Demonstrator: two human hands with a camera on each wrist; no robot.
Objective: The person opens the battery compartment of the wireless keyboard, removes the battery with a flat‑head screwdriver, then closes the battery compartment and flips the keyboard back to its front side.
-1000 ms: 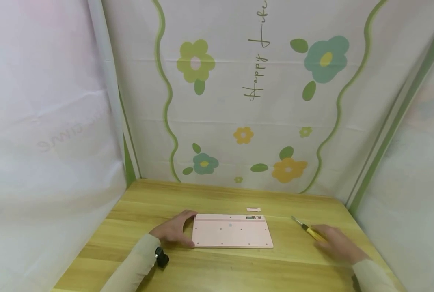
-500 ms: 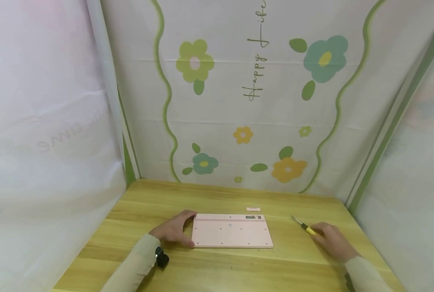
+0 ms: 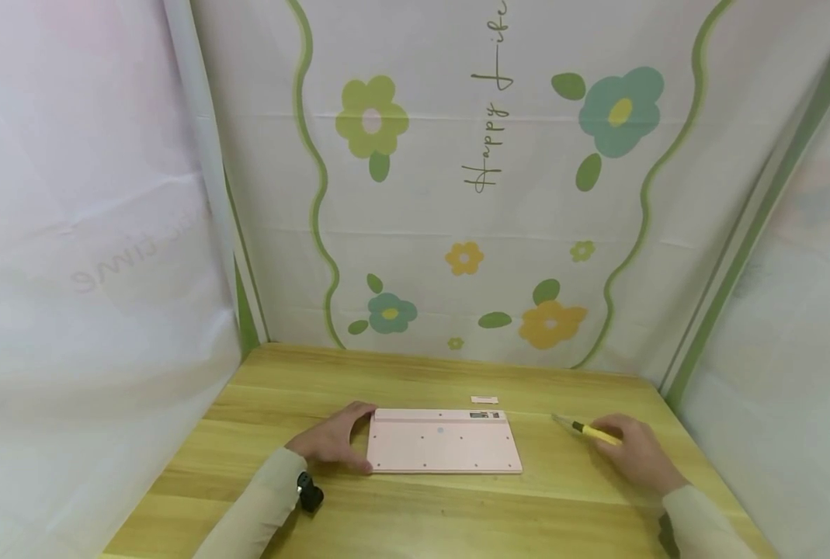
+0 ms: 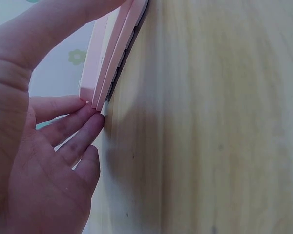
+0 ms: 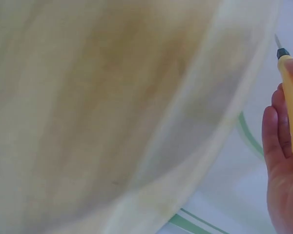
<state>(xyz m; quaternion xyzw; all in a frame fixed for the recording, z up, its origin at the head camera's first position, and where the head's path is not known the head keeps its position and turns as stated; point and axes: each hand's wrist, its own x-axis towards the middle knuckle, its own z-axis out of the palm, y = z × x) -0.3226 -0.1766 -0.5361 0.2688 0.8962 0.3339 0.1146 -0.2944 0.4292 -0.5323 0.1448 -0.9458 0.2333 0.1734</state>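
Note:
A pink keyboard (image 3: 449, 452) lies face down on the wooden table, small screws dotting its back. At the right end of its raised far strip, a small compartment (image 3: 484, 415) is uncovered. My left hand (image 3: 329, 439) holds the keyboard's left end, thumb at the near corner and fingers at the far one. Dark keys (image 4: 118, 73) show along the underside in the left wrist view. To the right, my right hand (image 3: 640, 454) grips a screwdriver (image 3: 599, 435) by its yellow handle, the metal shaft pointing left toward the keyboard.
A small pink cover (image 3: 484, 400) lies just beyond the keyboard's far edge. White flowered cloth (image 3: 421, 194) hangs behind the table (image 3: 415, 520) and along both sides. A black wrist camera (image 3: 310, 493) sits on the left sleeve.
The right hand has shifted slightly away from me and turned the screwdriver, so its shaft points more to the left. The left hand and keyboard have stayed put.

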